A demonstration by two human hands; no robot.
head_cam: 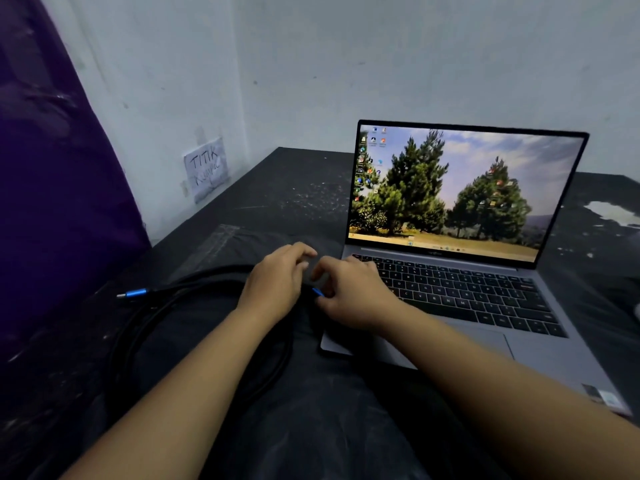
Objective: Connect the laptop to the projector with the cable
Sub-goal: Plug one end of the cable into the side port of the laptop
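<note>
A: Dark counter [298,202]: where is the cable [194,289] located?

B: Coiled at 9 o'clock of the laptop [450,271]. One blue plug [318,292] is pinched by the right hand [349,296] beside the laptop's edge, presumably for insertion; the left hand [277,278] is curled on the coil, steadying it.

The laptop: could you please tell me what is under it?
The laptop sits on a dark speckled table. Its base hides whatever lies directly beneath, and both hands cover its left edge.
</note>
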